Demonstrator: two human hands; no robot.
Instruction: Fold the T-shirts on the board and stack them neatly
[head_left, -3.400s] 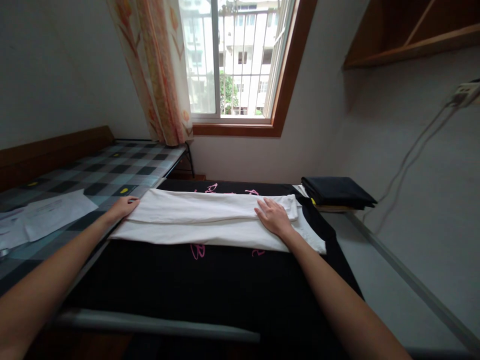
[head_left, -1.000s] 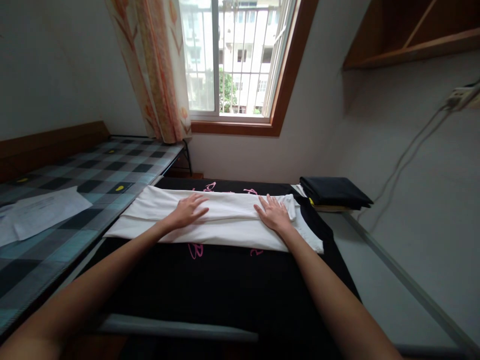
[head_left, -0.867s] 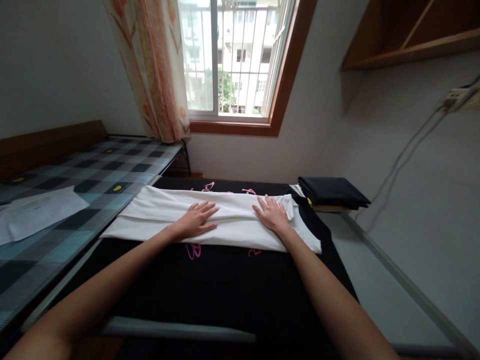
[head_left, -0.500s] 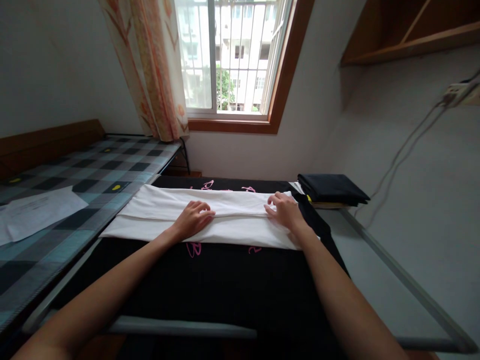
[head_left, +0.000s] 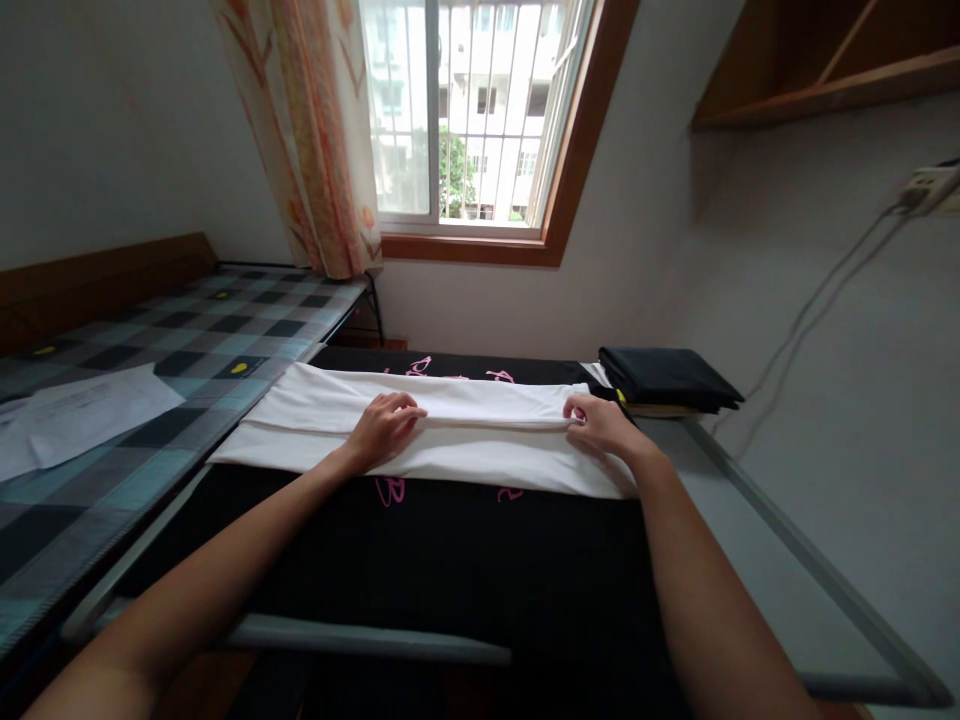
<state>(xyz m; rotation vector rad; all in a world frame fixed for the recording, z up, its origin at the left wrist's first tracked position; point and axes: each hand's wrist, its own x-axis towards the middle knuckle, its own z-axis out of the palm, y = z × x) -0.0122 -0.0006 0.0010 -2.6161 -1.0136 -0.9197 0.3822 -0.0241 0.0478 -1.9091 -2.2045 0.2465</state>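
A white garment (head_left: 480,440), folded into a long band, lies across a black cloth with pink lettering (head_left: 450,560) on a table. My left hand (head_left: 384,425) rests near the band's middle, fingers curled over the upper fold. Over at the band's right end, my right hand (head_left: 600,425) pinches the edge of the upper layer. Both forearms reach in from the bottom of the view.
A folded dark garment (head_left: 667,375) sits on a thin board at the table's far right corner. A bed with a checked cover (head_left: 187,340) and white papers (head_left: 82,410) stands at the left. Window (head_left: 465,110), curtain (head_left: 315,140), a wall cable (head_left: 825,290) and a shelf (head_left: 825,60) lie beyond.
My left hand slid from the band's left end to its middle and curled its fingers. My right hand moved from lying flat to gripping the right end of the upper layer.
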